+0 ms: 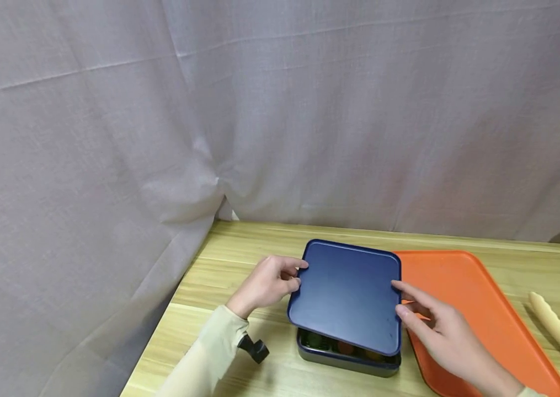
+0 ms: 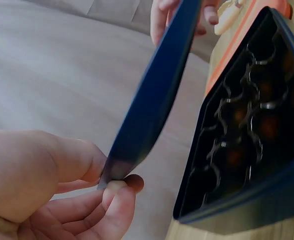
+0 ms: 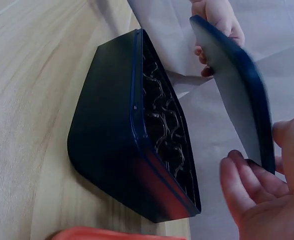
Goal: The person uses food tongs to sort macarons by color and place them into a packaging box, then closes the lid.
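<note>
Now | blue lid (image 1: pixel 346 295) above box (image 1: pixel 346 361) | both hands pinch opposite edges: left hand (image 1: pixel 267 284), right hand (image 1: pixel 441 328)

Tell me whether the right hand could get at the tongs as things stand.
Probably not right away: the right hand holds the blue lid's edge together with the left hand. The tongs lie uncovered beyond the orange tray.

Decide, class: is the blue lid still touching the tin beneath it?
Apart. The right wrist view shows the blue lid held clear of the tin, with pale cloth visible through the gap between them.
</note>
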`<state>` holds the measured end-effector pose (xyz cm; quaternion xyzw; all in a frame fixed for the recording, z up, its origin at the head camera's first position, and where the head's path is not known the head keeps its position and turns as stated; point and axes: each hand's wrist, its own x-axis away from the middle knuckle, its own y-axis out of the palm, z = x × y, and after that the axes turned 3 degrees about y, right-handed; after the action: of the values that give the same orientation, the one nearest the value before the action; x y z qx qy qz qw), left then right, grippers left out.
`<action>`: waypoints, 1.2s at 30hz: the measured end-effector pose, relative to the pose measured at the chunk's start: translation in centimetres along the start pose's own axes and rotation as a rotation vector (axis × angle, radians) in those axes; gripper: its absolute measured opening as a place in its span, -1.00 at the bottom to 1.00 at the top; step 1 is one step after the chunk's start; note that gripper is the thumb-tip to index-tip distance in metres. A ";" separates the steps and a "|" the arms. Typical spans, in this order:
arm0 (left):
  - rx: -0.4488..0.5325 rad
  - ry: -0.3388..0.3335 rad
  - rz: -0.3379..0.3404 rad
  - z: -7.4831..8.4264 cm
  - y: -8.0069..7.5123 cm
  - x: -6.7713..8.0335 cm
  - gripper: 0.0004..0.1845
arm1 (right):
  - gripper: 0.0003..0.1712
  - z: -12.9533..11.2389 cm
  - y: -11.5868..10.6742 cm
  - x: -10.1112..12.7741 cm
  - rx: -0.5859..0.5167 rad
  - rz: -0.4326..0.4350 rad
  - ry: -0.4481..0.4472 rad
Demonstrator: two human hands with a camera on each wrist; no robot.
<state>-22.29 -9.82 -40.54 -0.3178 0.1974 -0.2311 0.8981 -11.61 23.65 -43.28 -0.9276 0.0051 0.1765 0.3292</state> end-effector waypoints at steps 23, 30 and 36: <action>0.106 0.050 -0.002 0.2 1.2 -0.2 -0.57 | -0.46 0.5 -1.5 -0.3 -0.117 0.067 -0.012; 0.158 0.065 -0.005 -0.1 1.1 0.0 -0.56 | -0.44 0.4 -1.6 -0.3 -0.116 0.067 -0.030; 0.236 0.083 0.037 0.0 1.0 0.3 -0.66 | -0.33 0.3 -1.6 -0.4 -0.135 0.142 -0.127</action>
<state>-21.82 -9.28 -41.29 -0.1962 0.2114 -0.2492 0.9245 -11.91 25.04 -42.34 -0.9319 0.0381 0.2578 0.2524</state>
